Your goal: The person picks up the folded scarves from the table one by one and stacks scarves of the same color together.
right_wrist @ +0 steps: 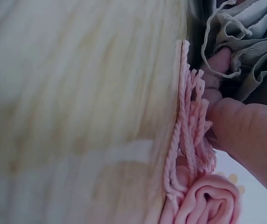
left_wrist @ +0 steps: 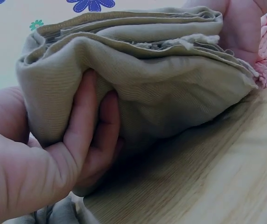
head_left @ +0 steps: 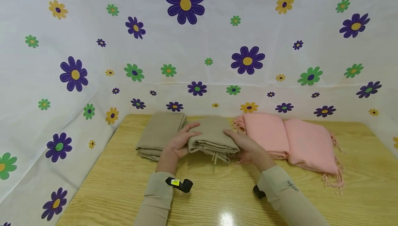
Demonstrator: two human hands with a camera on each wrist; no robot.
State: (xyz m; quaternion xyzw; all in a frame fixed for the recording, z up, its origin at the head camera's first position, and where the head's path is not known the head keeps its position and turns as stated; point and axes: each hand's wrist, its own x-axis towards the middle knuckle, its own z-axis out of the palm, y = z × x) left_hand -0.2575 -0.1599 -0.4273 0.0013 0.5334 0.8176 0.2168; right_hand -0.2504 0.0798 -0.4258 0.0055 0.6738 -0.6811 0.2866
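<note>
Between my two hands is a folded olive-beige scarf (head_left: 212, 134), its front edge lifted a little off the table, with short fringe hanging below. My left hand (head_left: 178, 143) grips its left side, thumb on top; in the left wrist view the fingers (left_wrist: 82, 116) curl under the layers. On the other side my right hand (head_left: 248, 146) holds the right edge, thumb above, and its fingers (right_wrist: 220, 60) reach beneath the cloth in the right wrist view. A second folded beige scarf (head_left: 160, 132) lies just left of the held one.
Two folded pink scarves (head_left: 265, 134) (head_left: 311, 144) lie side by side to the right, fringe (head_left: 335, 181) spilling onto the wooden table (head_left: 124, 191). Behind and to the left hangs a white cloth (head_left: 205, 39) printed with flowers.
</note>
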